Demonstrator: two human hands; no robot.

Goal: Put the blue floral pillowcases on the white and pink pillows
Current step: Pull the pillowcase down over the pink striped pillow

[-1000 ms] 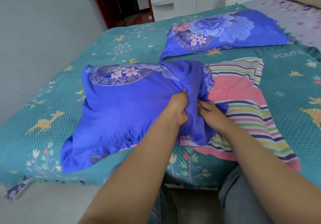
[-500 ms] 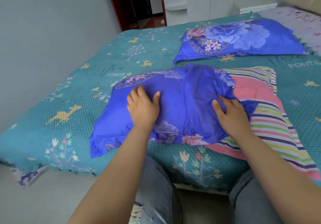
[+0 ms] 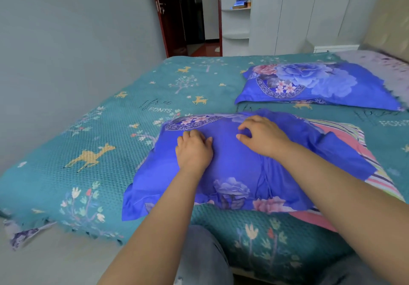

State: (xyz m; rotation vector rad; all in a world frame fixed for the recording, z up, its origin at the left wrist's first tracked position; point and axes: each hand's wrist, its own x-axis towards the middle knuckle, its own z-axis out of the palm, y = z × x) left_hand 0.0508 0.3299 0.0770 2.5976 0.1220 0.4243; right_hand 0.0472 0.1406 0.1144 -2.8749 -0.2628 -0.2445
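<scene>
Where a grey wall [image 3: 66, 41] meets a dark red doorway [image 3: 183, 14], a bed fills the room, covered by a teal bedspread [image 3: 99, 134] printed with yellow deer and small trees. White wardrobe doors [image 3: 309, 12] and corner shelves [image 3: 236, 8] stand behind it, and a beige padded headboard [image 3: 389, 17] rises at far right. A blue floral pillow [image 3: 316, 85], already cased, lies flat at the far side near the headboard. Nearer the person, a second blue floral pillowcase [image 3: 239, 169] covers most of a pink striped pillow [image 3: 345, 134], whose right end sticks out uncovered. The left hand [image 3: 193, 149] rests flat on top of this pillowcase, fingers straight and together, pressing the cloth. The right hand [image 3: 263, 136] sits just beside it on the same cloth, further from the person, with fingers curled and fingertips touching the fabric; whether it pinches any cloth cannot be told. Grey trouser legs [image 3: 203, 258] show at the bed's near edge.
</scene>
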